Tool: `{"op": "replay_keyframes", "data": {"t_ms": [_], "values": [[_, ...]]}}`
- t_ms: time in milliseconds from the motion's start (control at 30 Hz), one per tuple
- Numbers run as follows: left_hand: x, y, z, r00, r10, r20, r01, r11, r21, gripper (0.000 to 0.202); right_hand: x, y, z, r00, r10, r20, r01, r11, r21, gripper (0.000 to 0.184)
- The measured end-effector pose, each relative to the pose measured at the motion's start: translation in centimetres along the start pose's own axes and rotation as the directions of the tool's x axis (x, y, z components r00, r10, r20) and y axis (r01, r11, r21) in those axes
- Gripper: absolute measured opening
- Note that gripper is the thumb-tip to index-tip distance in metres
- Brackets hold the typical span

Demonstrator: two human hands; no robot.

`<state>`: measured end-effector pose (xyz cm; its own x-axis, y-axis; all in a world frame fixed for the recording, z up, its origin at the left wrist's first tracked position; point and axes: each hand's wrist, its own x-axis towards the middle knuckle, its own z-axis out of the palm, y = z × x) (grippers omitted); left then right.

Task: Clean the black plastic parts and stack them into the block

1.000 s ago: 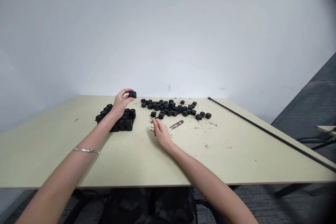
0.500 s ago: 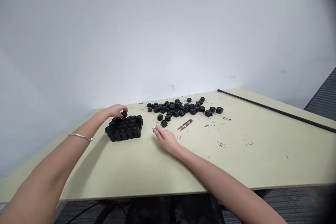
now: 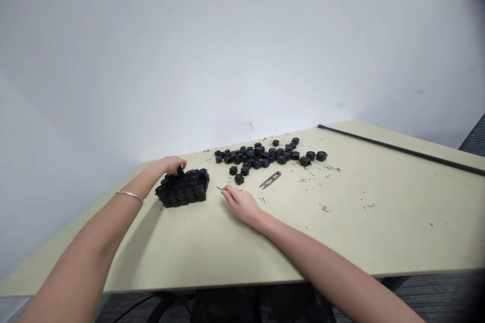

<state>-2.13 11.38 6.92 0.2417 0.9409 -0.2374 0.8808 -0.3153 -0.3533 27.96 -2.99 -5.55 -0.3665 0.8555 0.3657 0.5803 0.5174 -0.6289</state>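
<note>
Black part (image 3: 180, 171) pinched by left hand (image 3: 172, 164) at far side of stack (image 3: 186, 193); thin tool (image 3: 219, 189) gripped by right hand (image 3: 242, 205), rightward.

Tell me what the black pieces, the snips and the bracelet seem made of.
Black pieces: probably moulded plastic, given their matching shapes and dull sheen. Snips: likely metal; grey blades, purplish handle. Bracelet: apparently silvery metal, from its bright shine.

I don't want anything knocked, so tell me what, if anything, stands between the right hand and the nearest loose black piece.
Nothing visible stands between the right hand and the nearest loose black piece; the snips lie off to the right.
</note>
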Motion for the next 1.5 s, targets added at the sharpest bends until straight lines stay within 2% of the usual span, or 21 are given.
{"op": "replay_keyframes", "data": {"t_ms": [333,600,733,800,867,933,1000,1100,1167,1200,1233,1267,1333,1433,1500], "values": [[0.7,-1.3,0.8,0.997,0.071,-0.006,-0.071,0.995,-0.075,0.045,0.0,0.1,0.2,0.999,-0.033,-0.007,0.033,0.999,-0.002,0.035],[1.0,-2.1,1.6,0.999,0.018,0.03,-0.016,0.998,-0.064,0.053,-0.1,-0.1,0.1,1.0,-0.025,0.002,0.025,1.0,-0.014,0.035],[0.7,-2.0,1.1,0.999,0.001,0.039,0.003,0.995,-0.098,0.061,-0.1,-0.1,0.1,1.0,-0.019,0.008,0.019,0.999,-0.026,0.035],[0.6,-1.3,0.5,1.0,-0.012,0.005,0.013,0.992,-0.126,0.069,0.0,-0.1,0.1,1.0,-0.018,0.008,0.018,0.999,-0.029,0.036],[0.6,0.3,-0.2,0.996,0.014,-0.083,-0.027,0.987,-0.161,0.069,0.0,-0.1,0.1,1.0,-0.018,0.004,0.018,1.0,-0.024,0.036],[0.8,2.9,-0.8,0.963,0.105,-0.247,-0.15,0.974,-0.172,0.061,0.0,0.0,0.2,1.0,-0.018,-0.004,0.018,1.0,-0.007,0.036],[1.3,6.2,-1.1,0.888,0.22,-0.403,-0.316,0.93,-0.187,0.05,0.0,0.0,0.1,1.0,-0.015,-0.027,0.016,0.999,0.032,0.034],[2.4,11.8,-0.6,0.75,0.402,-0.526,-0.576,0.787,-0.221,0.047,0.0,-0.1,-0.1,0.995,0.007,-0.097,0.006,0.991,0.135,0.033],[3.2,15.3,0.2,0.659,0.452,-0.602,-0.698,0.665,-0.265,0.042,0.1,-0.1,-0.4,0.988,0.05,-0.147,-0.015,0.974,0.227,0.035],[3.5,16.8,0.7,0.632,0.459,-0.624,-0.733,0.615,-0.29,0.037,0.1,-0.1,-0.5,0.982,0.076,-0.173,-0.025,0.96,0.278,0.035],[3.7,18.0,1.1,0.628,0.45,-0.635,-0.748,0.574,-0.333,0.029,0.2,-0.1,-0.6,0.974,0.104,-0.201,-0.032,0.943,0.332,0.035],[3.8,19.0,1.4,0.643,0.404,-0.651,-0.739,0.552,-0.387,0.02,0.3,-0.1,-0.7,0.964,0.13,-0.231,-0.031,0.92,0.39,0.035],[3.7,20.2,1.8,0.654,0.383,-0.652,-0.731,0.54,-0.417,0.011,0.4,0.0,-0.8,0.939,0.18,-0.293,-0.004,0.859,0.512,0.034],[2.3,20.8,1.7,0.685,0.363,-0.632,-0.704,0.552,-0.447,0.014,0.8,0.1,-1.1,0.898,0.269,-0.349,0.037,0.744,0.668,0.033],[0.9,21.0,1.6,0.725,0.295,-0.622,-0.66,0.556,-0.505,0.023,1.0,0.3,-1.2,0.876,0.326,-0.355,0.042,0.683,0.729,0.031]]}}
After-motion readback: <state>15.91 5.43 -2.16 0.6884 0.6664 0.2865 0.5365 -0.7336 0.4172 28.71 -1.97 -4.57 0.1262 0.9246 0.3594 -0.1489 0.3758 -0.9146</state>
